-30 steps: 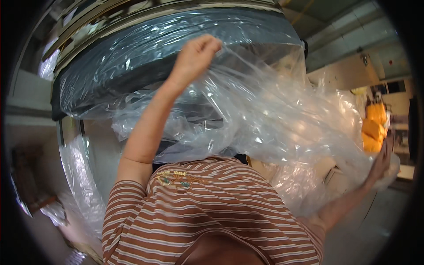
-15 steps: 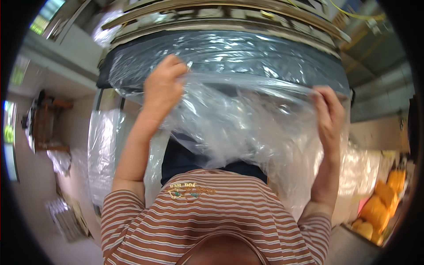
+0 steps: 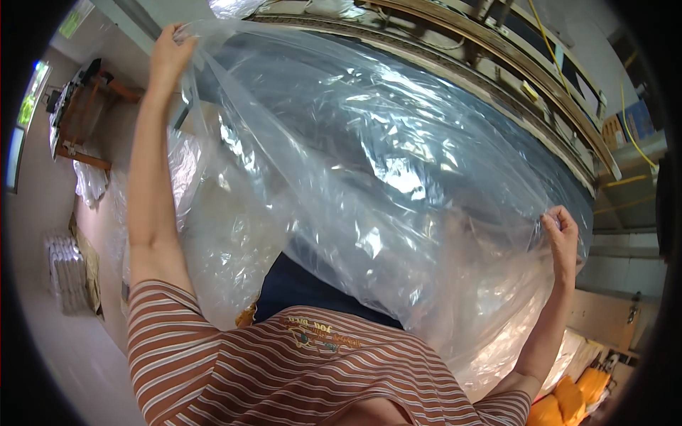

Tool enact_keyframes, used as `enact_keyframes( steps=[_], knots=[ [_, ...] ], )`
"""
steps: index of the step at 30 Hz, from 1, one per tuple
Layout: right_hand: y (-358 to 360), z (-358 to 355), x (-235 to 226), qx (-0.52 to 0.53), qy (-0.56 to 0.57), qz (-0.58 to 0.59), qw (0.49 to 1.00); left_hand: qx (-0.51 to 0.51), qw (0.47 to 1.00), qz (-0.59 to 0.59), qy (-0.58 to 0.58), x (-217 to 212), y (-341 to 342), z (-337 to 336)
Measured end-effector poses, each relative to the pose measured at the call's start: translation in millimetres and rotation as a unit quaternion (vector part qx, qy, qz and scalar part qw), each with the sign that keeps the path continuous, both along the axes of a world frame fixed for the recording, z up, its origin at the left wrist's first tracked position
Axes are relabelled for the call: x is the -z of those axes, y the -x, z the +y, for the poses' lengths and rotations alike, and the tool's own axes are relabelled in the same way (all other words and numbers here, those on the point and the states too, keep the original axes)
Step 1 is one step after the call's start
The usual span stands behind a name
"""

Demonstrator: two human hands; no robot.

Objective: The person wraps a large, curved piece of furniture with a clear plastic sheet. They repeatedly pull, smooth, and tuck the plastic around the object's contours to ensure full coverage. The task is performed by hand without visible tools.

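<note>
Room first: looks like a workshop w/ a pale floor (image 3: 64, 355) at lower left. A wooden stand (image 3: 78, 121) sits far left, and a stack of flat pale sheets (image 3: 65, 273) lies on the floor below it. Long wooden rails (image 3: 497, 64) curve across the top right, w/ yellow cables (image 3: 629, 135) running beside them. Orange packages (image 3: 575, 397) sit at bottom right. I can't make out a table under the work; the plastic hides whatever's below.

I see a big clear plastic sheet (image 3: 369, 177) spread wide in front of me, crinkled and glossy, filling most of the view btwn both arms. A dark blue surface (image 3: 298, 287) shows beneath its lower edge, just above my striped shirt (image 3: 284, 369).

My left hand (image 3: 169, 53) is raised high at upper left, fingers closed, pinching the sheet's top corner. My right hand (image 3: 561, 231) is lower, at mid right, also closed, gripping the sheet's opposite edge. The two hands are well apart and the sheet hangs stretched diagonally btwn them, upper left to lower right, w/ loose folds bunched below toward my body.
</note>
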State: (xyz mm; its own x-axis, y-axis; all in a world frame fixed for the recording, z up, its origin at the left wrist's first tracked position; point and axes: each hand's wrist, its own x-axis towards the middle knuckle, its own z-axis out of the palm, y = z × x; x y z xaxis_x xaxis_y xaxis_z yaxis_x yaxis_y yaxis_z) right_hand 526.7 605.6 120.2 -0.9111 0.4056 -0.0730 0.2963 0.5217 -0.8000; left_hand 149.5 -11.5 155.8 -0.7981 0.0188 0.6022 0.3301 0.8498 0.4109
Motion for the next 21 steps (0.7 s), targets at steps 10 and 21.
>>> enact_keyframes(
  steps=[10, 21],
  knots=[
    [19.5, 47.0, 22.3, 0.015, 0.029, -0.111, 0.993, 0.199, 0.965, -0.075, 0.157, 107.2, -69.9, 77.2],
    [22.1, 55.2, 31.3, 0.034, 0.048, -0.089, 0.994, -0.008, 0.992, -0.098, 0.083, 97.5, 25.1, 27.8]
  ],
)
